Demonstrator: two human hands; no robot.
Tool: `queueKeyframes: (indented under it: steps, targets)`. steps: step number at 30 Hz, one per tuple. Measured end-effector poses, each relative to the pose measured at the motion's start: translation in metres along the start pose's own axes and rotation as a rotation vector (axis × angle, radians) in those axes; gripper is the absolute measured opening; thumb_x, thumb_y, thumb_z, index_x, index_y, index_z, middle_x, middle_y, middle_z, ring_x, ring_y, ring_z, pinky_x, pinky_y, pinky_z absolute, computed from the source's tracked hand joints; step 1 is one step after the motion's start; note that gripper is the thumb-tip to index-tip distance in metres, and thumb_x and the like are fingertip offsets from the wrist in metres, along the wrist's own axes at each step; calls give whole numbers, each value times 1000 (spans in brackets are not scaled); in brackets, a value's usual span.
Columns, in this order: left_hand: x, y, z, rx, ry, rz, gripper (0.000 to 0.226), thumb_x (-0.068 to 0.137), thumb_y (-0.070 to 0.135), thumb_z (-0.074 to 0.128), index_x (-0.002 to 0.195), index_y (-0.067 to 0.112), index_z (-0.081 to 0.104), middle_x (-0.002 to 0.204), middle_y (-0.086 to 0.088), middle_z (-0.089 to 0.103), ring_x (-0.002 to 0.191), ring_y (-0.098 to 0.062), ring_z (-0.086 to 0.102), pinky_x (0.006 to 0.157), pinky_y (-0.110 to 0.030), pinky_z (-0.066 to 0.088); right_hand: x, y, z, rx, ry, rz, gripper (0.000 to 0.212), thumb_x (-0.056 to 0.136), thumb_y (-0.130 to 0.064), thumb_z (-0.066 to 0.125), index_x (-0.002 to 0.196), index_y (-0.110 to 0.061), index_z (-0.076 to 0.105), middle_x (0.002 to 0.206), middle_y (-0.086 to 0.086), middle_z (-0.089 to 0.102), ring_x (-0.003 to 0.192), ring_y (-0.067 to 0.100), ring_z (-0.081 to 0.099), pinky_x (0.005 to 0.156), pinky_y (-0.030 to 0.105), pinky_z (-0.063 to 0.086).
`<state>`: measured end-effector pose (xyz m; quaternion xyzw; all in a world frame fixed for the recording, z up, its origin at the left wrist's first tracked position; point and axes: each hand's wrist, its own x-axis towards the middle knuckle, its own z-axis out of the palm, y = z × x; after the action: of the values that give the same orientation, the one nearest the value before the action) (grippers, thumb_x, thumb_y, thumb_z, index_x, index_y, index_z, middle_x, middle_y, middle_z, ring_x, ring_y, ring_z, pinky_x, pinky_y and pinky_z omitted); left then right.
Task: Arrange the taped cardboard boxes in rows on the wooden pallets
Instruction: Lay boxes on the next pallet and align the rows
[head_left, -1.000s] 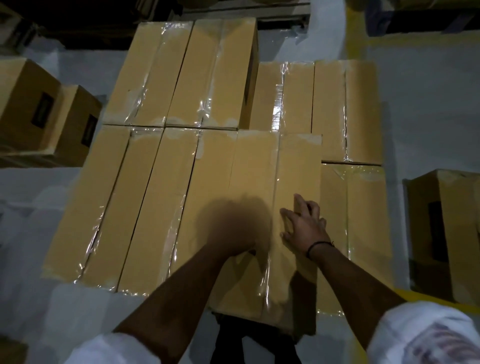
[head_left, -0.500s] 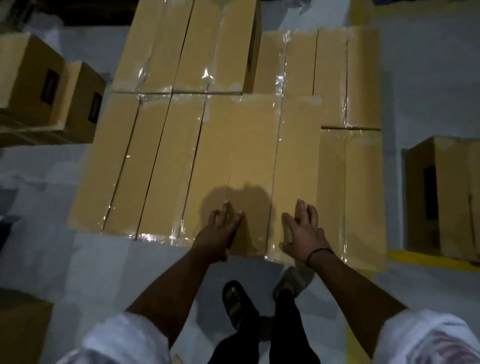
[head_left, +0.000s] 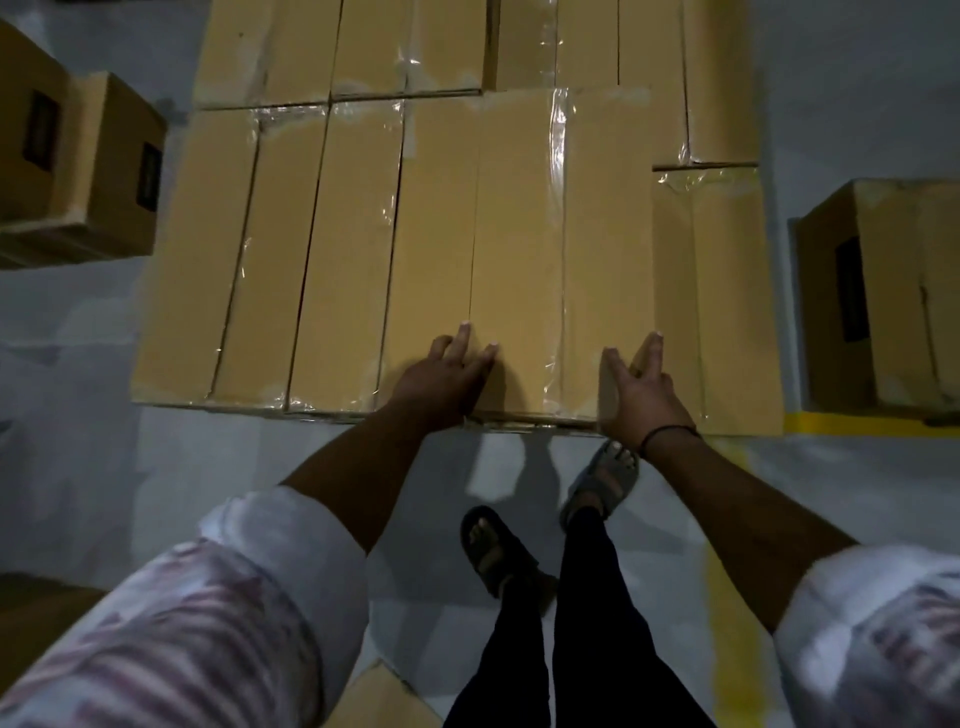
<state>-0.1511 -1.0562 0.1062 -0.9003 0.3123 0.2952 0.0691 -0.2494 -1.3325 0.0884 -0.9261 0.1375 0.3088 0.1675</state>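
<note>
While their fingers (head_left: 462, 340) lie straight and grip nothing, the left hand (head_left: 447, 374) and right hand (head_left: 641, 392) press flat on the near end of the taped cardboard box (head_left: 519, 234) beneath them. Left of the left hand, its row of boxes (head_left: 270, 249) sits flush. Seating seems nearly finished; next probably needs a squaring nudge, then release.

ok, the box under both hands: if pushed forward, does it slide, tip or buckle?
Probably slides rather than tips: the box is long, broad and lies flat. Likely stiff, since its top shows no sag under the left hand and right hand. The glossy tape may be slick to touch; weight cannot be judged.
</note>
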Motion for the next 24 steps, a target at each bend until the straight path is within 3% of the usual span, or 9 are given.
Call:
queueKeyframes:
  steps: [7, 14, 21, 24]
  targets:
    - [-2, -2, 14, -9, 132, 3, 93, 94, 42, 66, 163, 34, 4, 170, -16, 1, 149, -43, 20, 95, -56, 55, 4, 4, 19, 116, 77, 47, 102, 82, -20, 82, 156, -38, 15, 160, 26, -27, 145, 47, 30, 112, 47, 44]
    - [-2, 1, 11, -64, -13, -28, 110, 86, 42, 76, 163, 36, -3, 171, -10, -10, 152, -41, 10, 103, -58, 50, -2, 1, 22, 166, 105, 56, 102, 77, -22, 85, 157, -37, 22, 157, 22, 10, 133, 44, 44, 111, 44, 45]
    - [-10, 5, 13, -48, -9, -37, 127, 75, 42, 87, 163, 32, -4, 171, -8, -12, 154, -40, 10, 104, -52, 51, -6, 1, 14, 141, 64, 51, 101, 83, -19, 80, 160, -36, 17, 158, 20, 9, 133, 39, 44, 112, 39, 43]
    - [-5, 5, 9, -35, -15, -55, 125, 74, 40, 88, 163, 31, 1, 171, -9, -5, 150, -38, 20, 101, -50, 53, -4, 1, 7, 138, 37, 34, 102, 82, -21, 82, 160, -36, 17, 160, 20, 6, 131, 38, 47, 109, 35, 44]
